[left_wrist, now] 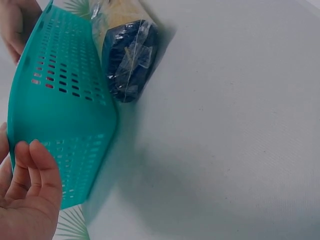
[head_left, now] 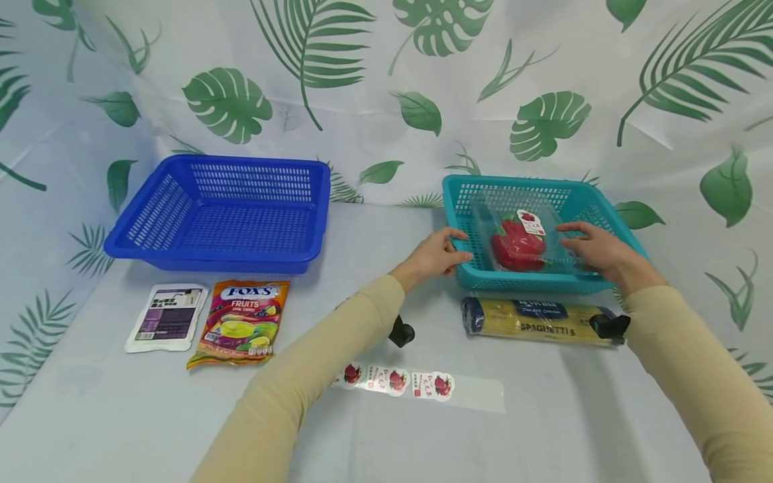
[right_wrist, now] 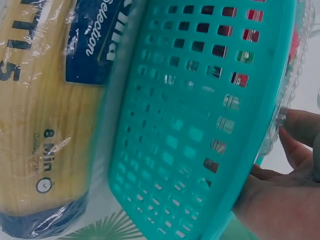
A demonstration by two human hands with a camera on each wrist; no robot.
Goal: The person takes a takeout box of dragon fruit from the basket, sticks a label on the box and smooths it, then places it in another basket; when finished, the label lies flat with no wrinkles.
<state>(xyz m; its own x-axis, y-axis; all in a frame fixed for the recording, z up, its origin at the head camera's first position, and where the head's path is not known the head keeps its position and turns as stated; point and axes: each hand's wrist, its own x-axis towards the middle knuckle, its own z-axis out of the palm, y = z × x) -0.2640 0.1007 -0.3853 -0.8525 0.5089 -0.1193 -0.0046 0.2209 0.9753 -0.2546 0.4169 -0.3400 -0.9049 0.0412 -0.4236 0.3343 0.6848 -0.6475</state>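
Note:
A teal basket (head_left: 531, 282) stands at the right, with a clear plastic clamshell box (head_left: 492, 208) tilted inside it. Through the lid shows a red dragon fruit (head_left: 516, 248), and a white label (head_left: 531, 221) is stuck on top. My left hand (head_left: 431, 258) grips the basket's left rim; in the left wrist view some fingers (left_wrist: 42, 162) curl against the outside wall. At the box's right edge my right hand (head_left: 606, 255) pinches the plastic, reaching over the basket's rim, as the right wrist view shows. A spaghetti pack (head_left: 537, 320) lies before the basket.
A blue basket (head_left: 235, 265) stands at the back left. In front of it lie a white packet (head_left: 166, 318) and a bag of Fox's candy (head_left: 244, 322). A strip of dragon fruit labels (head_left: 477, 394) lies front centre, partly behind my left sleeve.

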